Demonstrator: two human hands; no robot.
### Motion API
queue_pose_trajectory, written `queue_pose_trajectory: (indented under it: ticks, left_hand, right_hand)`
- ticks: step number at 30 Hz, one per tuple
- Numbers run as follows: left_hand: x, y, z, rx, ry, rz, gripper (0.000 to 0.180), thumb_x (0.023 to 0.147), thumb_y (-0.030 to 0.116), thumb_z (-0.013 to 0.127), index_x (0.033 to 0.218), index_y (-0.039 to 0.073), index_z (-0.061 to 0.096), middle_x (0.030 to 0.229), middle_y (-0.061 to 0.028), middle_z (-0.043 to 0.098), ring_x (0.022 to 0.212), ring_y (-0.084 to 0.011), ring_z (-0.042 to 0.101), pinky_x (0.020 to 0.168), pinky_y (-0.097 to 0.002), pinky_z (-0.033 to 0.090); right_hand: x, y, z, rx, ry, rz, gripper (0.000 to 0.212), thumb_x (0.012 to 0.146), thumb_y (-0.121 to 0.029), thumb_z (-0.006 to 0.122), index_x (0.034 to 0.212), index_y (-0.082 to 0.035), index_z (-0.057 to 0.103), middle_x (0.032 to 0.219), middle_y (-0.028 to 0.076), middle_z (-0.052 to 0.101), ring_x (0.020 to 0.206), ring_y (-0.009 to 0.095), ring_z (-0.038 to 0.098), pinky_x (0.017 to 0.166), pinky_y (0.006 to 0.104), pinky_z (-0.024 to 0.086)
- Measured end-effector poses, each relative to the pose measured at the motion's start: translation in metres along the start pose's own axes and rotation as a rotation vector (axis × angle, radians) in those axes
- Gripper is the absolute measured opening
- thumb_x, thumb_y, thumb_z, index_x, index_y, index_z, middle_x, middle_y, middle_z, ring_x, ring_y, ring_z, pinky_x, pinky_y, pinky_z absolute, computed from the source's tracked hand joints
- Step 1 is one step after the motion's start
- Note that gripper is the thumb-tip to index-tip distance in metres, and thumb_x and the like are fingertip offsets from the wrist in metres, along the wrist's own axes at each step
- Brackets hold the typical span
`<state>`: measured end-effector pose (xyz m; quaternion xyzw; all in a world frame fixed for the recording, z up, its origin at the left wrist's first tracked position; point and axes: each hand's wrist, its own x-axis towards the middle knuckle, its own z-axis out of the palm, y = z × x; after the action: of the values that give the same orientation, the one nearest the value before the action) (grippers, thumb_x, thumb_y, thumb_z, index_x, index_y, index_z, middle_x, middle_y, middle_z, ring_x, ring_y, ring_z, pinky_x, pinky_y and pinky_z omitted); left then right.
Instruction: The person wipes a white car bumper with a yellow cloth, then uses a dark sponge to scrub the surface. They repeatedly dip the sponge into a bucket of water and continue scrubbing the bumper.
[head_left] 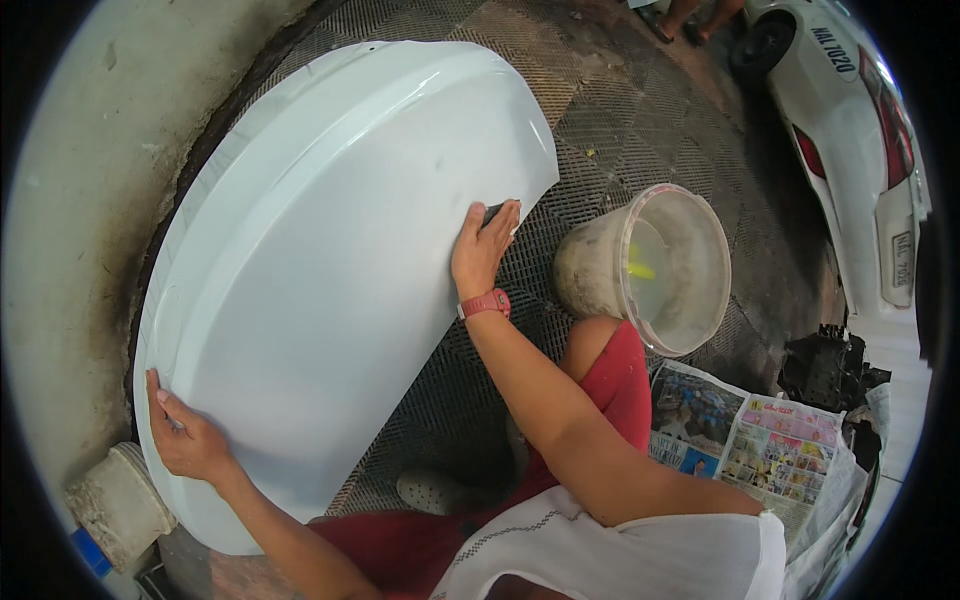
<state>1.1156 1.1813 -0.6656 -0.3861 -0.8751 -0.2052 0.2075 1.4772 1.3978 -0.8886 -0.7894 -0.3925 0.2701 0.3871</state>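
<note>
Left hand: your left hand (188,440) grips the lower left rim of the white car body panel (320,270); the fingers (160,395) lie close together and curl over the edge, thumb side toward you.
Right hand: your right hand (482,248) lies flat against the panel's right edge, fingers nearly straight and together, pressing a small dark pad (493,211) against the surface. Only a sliver of the pad shows just beyond your fingertips, so its shape is hard to make out.
Wristband: a red watch (486,302) sits on the right wrist, just behind the hand.
Panel: large, glossy and curved, it stretches from your left fingers across to your right fingers, propped against the stained wall (70,200) beyond your left hand and resting over the metal floor grate (620,120).
Bucket: a grimy translucent bucket (690,280) stands near your right fingers, on their outer side, apart from the panel; something yellow shows inside, too blurred to name.
Newspaper: spread sheets (770,450) lie below the bucket, well away from your fingers.
Hidden: the panel's lower edge passes behind your left forearm and red clothing; your left palm is out of sight behind the rim.
Cut off: a white car (860,130) runs out of the upper right rim, and a pale cylinder (118,505) below your left hand is partly cropped.
</note>
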Motion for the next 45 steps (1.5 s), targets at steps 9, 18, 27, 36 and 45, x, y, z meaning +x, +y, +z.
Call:
queue_pose_trajectory:
  ticks: [9,18,27,36,45]
  left_hand:
    - [0.0,-0.004,0.002,-0.038,0.018,0.031,0.045,0.114,0.038,0.045,0.131,0.014,0.079,0.13,-0.0047,0.078,0.116,-0.0278,0.075,0.096,-0.0383,0.058]
    - [0.001,0.001,0.001,-0.03,0.002,-0.004,0.042,0.113,0.036,0.048,0.129,0.014,0.08,0.128,-0.0051,0.079,0.113,-0.0279,0.076,0.094,-0.0383,0.058]
    - [0.001,-0.001,0.002,-0.031,0.017,0.002,0.039,0.11,0.035,0.052,0.127,0.015,0.081,0.125,-0.0056,0.08,0.111,-0.0286,0.077,0.092,-0.0381,0.059]
    - [0.002,-0.004,0.001,-0.038,0.016,-0.001,0.038,0.108,0.037,0.055,0.126,0.015,0.081,0.124,-0.0067,0.08,0.113,-0.0293,0.077,0.093,-0.0389,0.06]
    - [0.004,-0.006,-0.001,-0.079,0.079,0.072,0.033,0.105,0.034,0.061,0.122,0.015,0.082,0.123,-0.0065,0.08,0.111,-0.0284,0.078,0.09,-0.039,0.061]
  right_hand:
    - [0.184,-0.059,-0.036,0.181,-0.079,0.155,0.087,0.11,-0.058,0.038,0.161,0.013,0.032,0.168,0.036,0.033,0.16,0.046,0.027,0.132,0.0528,0.018]
    - [0.165,-0.077,-0.004,0.049,-0.036,-0.59,0.085,0.112,-0.053,0.041,0.164,0.012,0.024,0.174,0.031,0.021,0.165,0.042,0.015,0.135,0.0475,0.012]
    - [-0.002,0.015,0.003,0.046,0.046,0.06,0.086,0.114,-0.055,0.026,0.166,0.013,0.014,0.176,0.034,0.005,0.166,0.044,0.004,0.135,0.05,0.006]
    - [-0.111,-0.005,-0.026,-0.26,-0.224,-0.226,0.084,0.114,-0.042,0.037,0.166,0.015,0.002,0.175,0.036,-0.002,0.165,0.045,-0.003,0.134,0.0555,0.0]
    - [-0.168,-0.14,0.01,-0.252,-0.245,-1.027,0.097,0.099,-0.046,0.062,0.161,0.017,0.022,0.171,0.038,0.018,0.161,0.054,0.012,0.131,0.0612,0.016]
